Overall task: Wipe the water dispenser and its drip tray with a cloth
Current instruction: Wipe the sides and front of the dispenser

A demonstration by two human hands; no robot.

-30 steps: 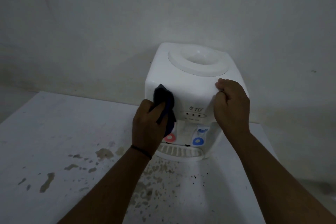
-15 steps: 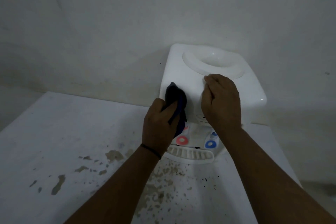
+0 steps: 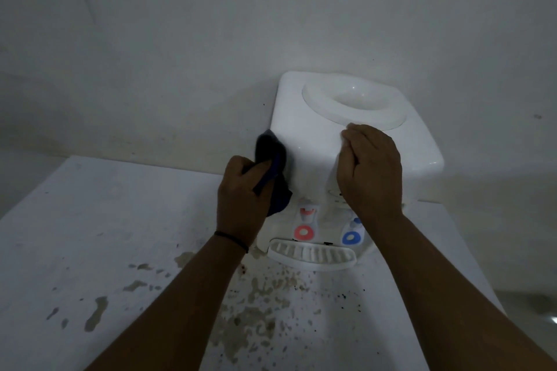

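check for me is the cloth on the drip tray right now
No, the left hand holds the dark cloth against the dispenser's upper left front corner, well above the drip tray.

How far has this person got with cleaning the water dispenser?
Nothing shows plainly as finished. In hand: the left hand grips a dark cloth against the front left edge of the white dispenser, while the right hand rests on its top front to steady it. Left: the drip tray below the red tap and blue tap is untouched, and the table is stained.
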